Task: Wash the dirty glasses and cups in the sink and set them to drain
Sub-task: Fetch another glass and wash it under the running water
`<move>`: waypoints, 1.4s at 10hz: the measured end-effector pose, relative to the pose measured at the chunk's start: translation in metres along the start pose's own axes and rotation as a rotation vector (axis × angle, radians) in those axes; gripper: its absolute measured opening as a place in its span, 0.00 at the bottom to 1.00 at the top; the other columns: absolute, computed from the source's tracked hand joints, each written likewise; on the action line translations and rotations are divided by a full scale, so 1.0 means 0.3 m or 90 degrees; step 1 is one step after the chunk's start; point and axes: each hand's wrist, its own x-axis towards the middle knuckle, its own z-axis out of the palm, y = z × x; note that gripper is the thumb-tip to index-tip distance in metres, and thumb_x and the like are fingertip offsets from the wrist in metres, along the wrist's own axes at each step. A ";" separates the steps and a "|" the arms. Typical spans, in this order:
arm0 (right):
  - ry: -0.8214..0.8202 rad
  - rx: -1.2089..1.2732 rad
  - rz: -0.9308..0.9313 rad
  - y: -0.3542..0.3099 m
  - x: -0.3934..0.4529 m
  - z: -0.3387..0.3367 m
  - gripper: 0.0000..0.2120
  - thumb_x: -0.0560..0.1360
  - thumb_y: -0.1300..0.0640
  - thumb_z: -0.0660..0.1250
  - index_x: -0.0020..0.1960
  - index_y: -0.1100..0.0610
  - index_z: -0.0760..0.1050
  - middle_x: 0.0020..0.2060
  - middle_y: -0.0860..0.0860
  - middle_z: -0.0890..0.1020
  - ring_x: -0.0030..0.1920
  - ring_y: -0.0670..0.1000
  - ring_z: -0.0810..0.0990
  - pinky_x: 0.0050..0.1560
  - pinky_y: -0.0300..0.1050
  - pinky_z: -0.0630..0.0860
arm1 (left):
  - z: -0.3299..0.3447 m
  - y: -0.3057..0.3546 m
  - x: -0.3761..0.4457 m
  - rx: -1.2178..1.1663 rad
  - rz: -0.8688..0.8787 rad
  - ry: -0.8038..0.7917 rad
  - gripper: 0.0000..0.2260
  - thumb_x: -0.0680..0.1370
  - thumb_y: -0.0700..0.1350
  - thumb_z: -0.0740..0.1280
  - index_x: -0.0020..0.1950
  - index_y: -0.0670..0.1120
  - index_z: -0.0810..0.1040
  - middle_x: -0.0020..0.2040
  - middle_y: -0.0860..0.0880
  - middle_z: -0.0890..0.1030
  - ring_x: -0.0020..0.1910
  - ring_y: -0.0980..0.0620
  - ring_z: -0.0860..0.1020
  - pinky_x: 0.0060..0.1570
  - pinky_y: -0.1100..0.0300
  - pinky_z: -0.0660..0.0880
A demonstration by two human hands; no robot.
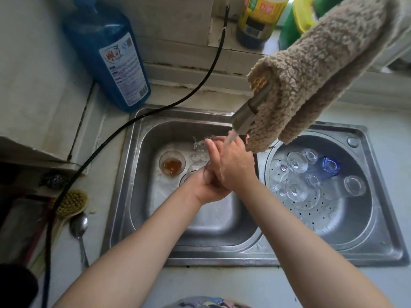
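While water from the faucet [244, 117] runs over the two hands, a clear glass [199, 168] is held low in the left basin [213, 218], gripped from below by the left hand [208, 185], whose fingers are curled around it. The right hand [231, 161] is laid over the left, fingers fairly straight, pressed against or into the glass; whether they reach inside cannot be told. The hands are thus brought together on the one glass, directly under the stream.

Just to the left of the hands, a second glass with brown residue [172, 163] is seen standing on the basin floor, not yet washed. To the right of the hands, in the round basin [355, 218], washed glasses [297, 162] and a blue cup [329, 166] are crowded upside down on a perforated strainer [311, 215].

Several risks may be judged from this. Wet glass is slippery, and a slip from the left hand's grip would drop it onto steel, or onto the dirty glass close by, and chipping could follow. If pressure is applied inside a thin glass, it could crack against the fingers. Because the drainer is already crowded, the next piece could be knocked against its neighbours when set down, so a free spot at the strainer's near edge would be called for. A fluffy cloth [311, 74] is draped on the faucet above the right hand, and it could be brushed and pulled down.
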 end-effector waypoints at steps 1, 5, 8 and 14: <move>0.050 0.053 -0.070 0.062 -0.020 0.021 0.20 0.80 0.43 0.52 0.58 0.56 0.75 0.51 0.52 0.80 0.53 0.55 0.77 0.57 0.53 0.67 | -0.059 0.021 0.045 -0.024 0.022 -0.140 0.15 0.68 0.48 0.74 0.44 0.37 0.77 0.36 0.44 0.84 0.42 0.49 0.81 0.48 0.57 0.78; 0.021 0.508 -0.098 0.156 -0.148 0.023 0.06 0.71 0.57 0.73 0.46 0.48 0.82 0.63 0.39 0.75 0.59 0.27 0.68 0.60 0.24 0.63 | -0.146 -0.038 -0.035 0.020 0.058 -0.213 0.15 0.76 0.43 0.58 0.52 0.41 0.83 0.50 0.42 0.83 0.53 0.46 0.80 0.62 0.45 0.72; -0.317 0.887 0.155 0.134 -0.145 0.066 0.24 0.70 0.45 0.70 0.63 0.54 0.75 0.57 0.54 0.81 0.57 0.53 0.80 0.57 0.48 0.78 | -0.178 0.033 -0.036 0.233 0.103 -0.113 0.18 0.83 0.46 0.56 0.67 0.37 0.72 0.50 0.44 0.81 0.42 0.51 0.81 0.42 0.58 0.78; -0.080 1.037 0.238 0.000 0.023 0.090 0.20 0.72 0.60 0.71 0.61 0.61 0.69 0.43 0.50 0.77 0.40 0.41 0.81 0.38 0.33 0.78 | -0.194 -0.082 -0.004 0.897 0.448 0.350 0.08 0.81 0.48 0.59 0.50 0.51 0.78 0.42 0.55 0.82 0.40 0.56 0.80 0.39 0.63 0.73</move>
